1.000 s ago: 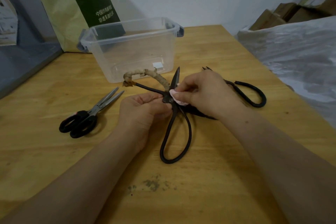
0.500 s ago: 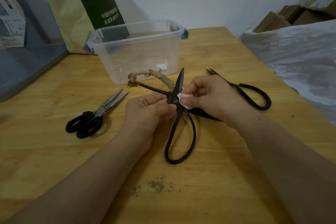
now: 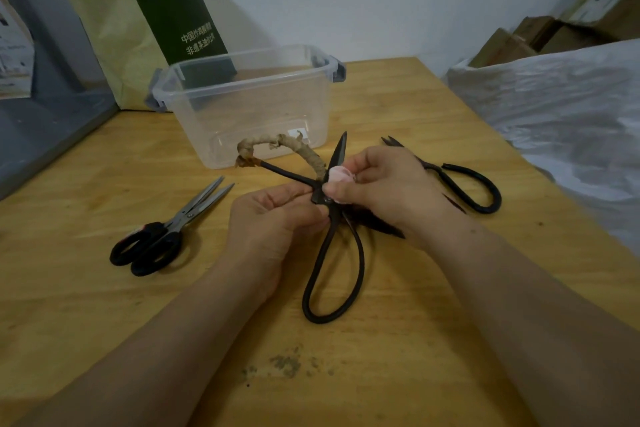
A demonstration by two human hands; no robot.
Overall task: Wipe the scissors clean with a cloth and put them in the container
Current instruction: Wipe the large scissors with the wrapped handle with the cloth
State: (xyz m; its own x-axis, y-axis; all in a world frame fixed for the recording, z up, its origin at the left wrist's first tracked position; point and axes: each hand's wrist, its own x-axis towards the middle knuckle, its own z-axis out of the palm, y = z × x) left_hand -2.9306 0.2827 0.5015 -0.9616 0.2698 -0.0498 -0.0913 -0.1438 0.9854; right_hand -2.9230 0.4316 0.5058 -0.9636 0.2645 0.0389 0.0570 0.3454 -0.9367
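Large black iron scissors (image 3: 334, 274) lie spread open at the middle of the wooden table, one handle loop wrapped in tan cord (image 3: 294, 146). My left hand (image 3: 277, 215) grips them at the pivot. My right hand (image 3: 384, 191) pinches a small pink cloth (image 3: 341, 174) against the upright blade just above the pivot. The clear plastic container (image 3: 249, 104) stands behind the scissors with nothing visible inside it.
Black-handled steel scissors (image 3: 162, 236) lie to the left. Another black iron pair (image 3: 464, 184) lies to the right, partly behind my right hand. A green-and-yellow bag (image 3: 145, 28) leans on the wall. White plastic sheeting (image 3: 561, 107) covers something beyond the table's right edge.
The cloth in my right hand has slid a little way up the blade from the pivot. The left hand keeps its grip on the scissors.
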